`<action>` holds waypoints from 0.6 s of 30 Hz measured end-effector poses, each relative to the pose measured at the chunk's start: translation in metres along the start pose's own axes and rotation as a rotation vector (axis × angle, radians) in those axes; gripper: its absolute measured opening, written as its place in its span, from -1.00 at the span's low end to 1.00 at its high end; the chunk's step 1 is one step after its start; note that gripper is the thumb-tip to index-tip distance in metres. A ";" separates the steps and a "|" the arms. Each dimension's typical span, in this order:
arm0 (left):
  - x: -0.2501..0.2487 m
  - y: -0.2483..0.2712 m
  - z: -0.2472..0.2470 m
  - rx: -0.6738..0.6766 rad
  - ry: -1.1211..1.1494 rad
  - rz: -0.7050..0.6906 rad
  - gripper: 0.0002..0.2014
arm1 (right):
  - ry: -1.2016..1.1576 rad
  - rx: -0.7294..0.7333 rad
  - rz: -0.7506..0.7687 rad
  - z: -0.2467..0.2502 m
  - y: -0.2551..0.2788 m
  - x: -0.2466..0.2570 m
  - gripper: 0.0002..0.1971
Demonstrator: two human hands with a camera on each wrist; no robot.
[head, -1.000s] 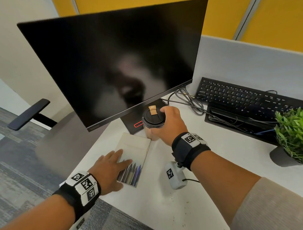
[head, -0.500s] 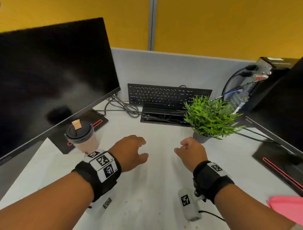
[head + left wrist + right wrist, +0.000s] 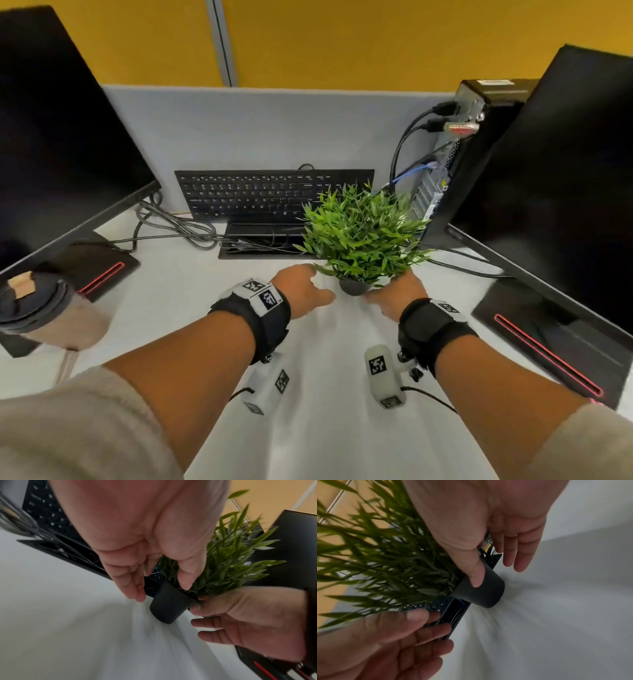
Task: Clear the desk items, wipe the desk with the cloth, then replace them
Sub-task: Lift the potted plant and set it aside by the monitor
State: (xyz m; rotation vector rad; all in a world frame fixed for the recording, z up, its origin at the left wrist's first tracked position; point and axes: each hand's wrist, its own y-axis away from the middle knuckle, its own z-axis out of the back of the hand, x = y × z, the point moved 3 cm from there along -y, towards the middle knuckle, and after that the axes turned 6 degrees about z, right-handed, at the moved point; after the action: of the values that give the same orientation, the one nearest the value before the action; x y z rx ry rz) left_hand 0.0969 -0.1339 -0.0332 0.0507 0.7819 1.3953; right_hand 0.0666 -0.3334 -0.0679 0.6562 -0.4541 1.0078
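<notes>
Counter: a white top is seen, with a grey wall panel along the far edge.
Left edge: a dark screen is stood here on a flat black foot with a red line.
Right edge: a second dark screen is stood here, and a black computer box with wires plugged in is placed just behind it.
Far edge: a black keyboard is leaned near the wall panel, with a bunch of grey wires beside it.
Open room: a bare white strip is left in the middle, between the two screen feet, and both arms are stretched over it.
Plant pot: a small dark pot is stood upright on the counter, in the middle, just in front of the keyboard. It is filled with a bushy green plant whose leaves are spread wider than the pot.
Coffee cup: a paper cup is stood at the near left, closed with a black lid. What is inside cannot be seen.
Left hand: it is held open just beside the pot's left side, fingers straight and apart. No touch is shown.
Right hand: it is held open at the pot's right side. The thumb is laid on the pot's wall near the rim, and the other fingers are kept straight, off the pot.
</notes>
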 end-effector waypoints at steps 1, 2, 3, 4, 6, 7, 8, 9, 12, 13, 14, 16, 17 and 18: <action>-0.004 -0.007 -0.001 -0.002 0.026 -0.007 -0.42 | 0.008 0.014 0.034 0.000 -0.005 0.000 -0.34; -0.008 -0.011 -0.002 0.000 0.062 -0.019 -0.49 | 0.007 0.024 0.068 0.001 -0.008 0.001 -0.45; -0.012 -0.015 -0.003 0.002 0.102 -0.038 -0.52 | 0.009 0.041 0.103 0.001 -0.012 0.000 -0.57; -0.015 -0.019 -0.004 0.003 0.144 -0.060 -0.52 | 0.010 0.058 0.143 0.001 -0.014 0.000 -0.61; -0.018 -0.028 -0.008 0.007 0.200 -0.101 -0.56 | -0.002 0.090 0.200 0.003 -0.015 0.000 -0.52; -0.021 -0.031 -0.010 0.010 0.226 -0.124 -0.63 | -0.031 0.098 0.202 0.002 -0.018 -0.001 -0.45; -0.024 -0.031 -0.010 0.015 0.254 -0.145 -0.68 | -0.047 0.108 0.198 0.003 -0.018 -0.001 -0.42; -0.026 -0.032 -0.011 0.022 0.296 -0.157 -0.70 | -0.072 0.113 0.201 0.003 -0.020 -0.002 -0.43; -0.029 -0.030 -0.014 0.047 0.329 -0.201 -0.69 | -0.076 0.125 0.224 0.003 -0.017 0.000 -0.56; -0.028 -0.028 -0.016 0.040 0.336 -0.208 -0.68 | -0.060 0.121 0.266 0.002 -0.016 0.001 -0.56; -0.027 -0.026 -0.017 0.031 0.351 -0.216 -0.65 | -0.018 0.128 0.324 0.002 -0.011 0.007 -0.52; -0.024 -0.021 -0.017 0.018 0.409 -0.210 -0.61 | 0.018 0.132 0.410 0.000 -0.002 0.015 -0.34; -0.023 -0.016 -0.017 0.010 0.430 -0.202 -0.62 | 0.028 0.118 0.449 -0.001 0.000 0.016 -0.21; -0.020 -0.011 -0.017 0.003 0.442 -0.197 -0.62 | 0.026 0.128 0.464 -0.001 0.006 0.019 -0.15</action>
State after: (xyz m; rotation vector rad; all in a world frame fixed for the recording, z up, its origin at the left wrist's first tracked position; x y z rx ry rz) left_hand 0.0978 -0.1613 -0.0417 -0.3351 1.1218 1.2302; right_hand 0.0707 -0.3188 -0.0551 0.6652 -0.5351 1.4921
